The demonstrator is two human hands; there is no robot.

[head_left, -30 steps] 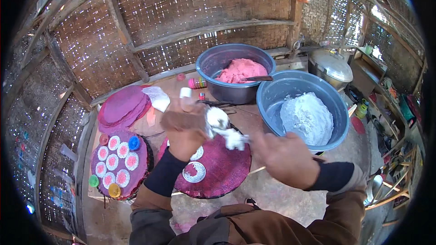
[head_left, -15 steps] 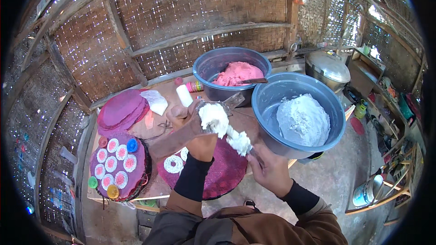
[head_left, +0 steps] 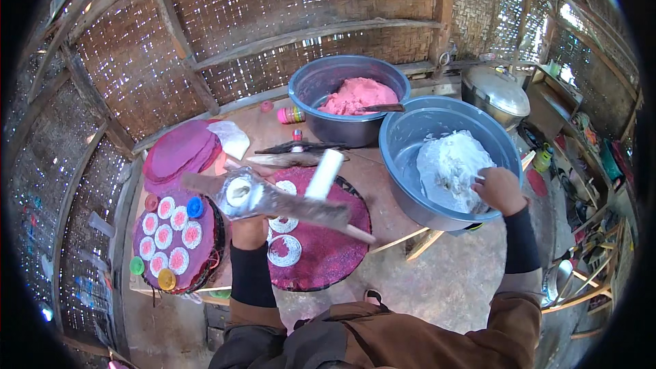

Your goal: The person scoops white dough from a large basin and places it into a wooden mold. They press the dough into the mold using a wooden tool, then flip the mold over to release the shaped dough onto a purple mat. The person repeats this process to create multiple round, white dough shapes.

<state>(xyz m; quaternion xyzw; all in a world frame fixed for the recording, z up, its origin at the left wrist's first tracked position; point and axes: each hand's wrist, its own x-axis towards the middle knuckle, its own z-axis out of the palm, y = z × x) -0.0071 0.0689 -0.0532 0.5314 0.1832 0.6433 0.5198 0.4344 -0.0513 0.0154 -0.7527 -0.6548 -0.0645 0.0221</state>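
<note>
My left hand [head_left: 249,231], largely hidden, is closed under a long wooden press [head_left: 301,210] lying crosswise above the purple tray [head_left: 321,263]. The press has a round hole with white dough [head_left: 239,193] in it and a tilted white cylinder [head_left: 322,175] by it. Several white lacy rings [head_left: 284,251] lie on that tray. My right hand [head_left: 499,190] has curled fingers in the white dough mass [head_left: 447,167] inside the right grey tub [head_left: 403,171]; what they grip is hidden.
A grey tub of pink dough [head_left: 355,99] stands behind. At left are stacked purple sheets [head_left: 179,154] and a tray with pink-centred rounds [head_left: 164,236] and coloured lids [head_left: 195,206]. A lidded metal pot [head_left: 499,92] and cluttered shelves [head_left: 567,113] are at right.
My right hand has moved from beside the press into the right tub. The white lump above the press is gone, dough sits in its hole, and the press with cylinder has turned crosswise.
</note>
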